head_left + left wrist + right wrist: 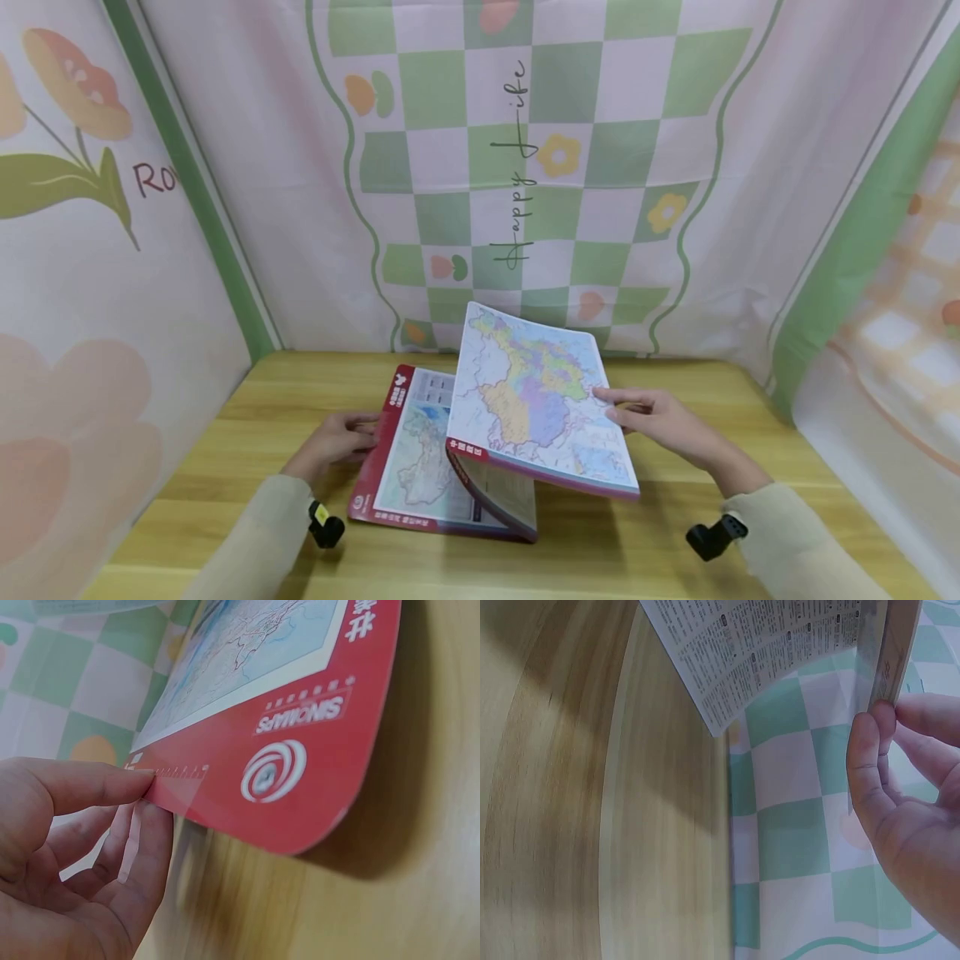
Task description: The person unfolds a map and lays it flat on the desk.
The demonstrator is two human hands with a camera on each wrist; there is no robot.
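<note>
A map atlas [420,458] with a red-bordered cover stands partly open over the middle of the table. My left hand [348,437] pinches the cover's left edge between thumb and finger. In the left wrist view that hand [90,847] grips the red border [300,817] near a corner marked SINOMAPS. My right hand [660,421] pinches the right edge of a raised block of pages [540,400], whose upper side shows a coloured map. In the right wrist view the right hand [915,795] holds this thick edge, and a printed page [757,652] hangs beside it.
The wooden table [675,533] stretches out under the atlas and both forearms. Behind it hangs a green-and-white checked curtain [517,167], its lower edge at the table's back. More printed fabric closes in the left side [90,317] and the right side.
</note>
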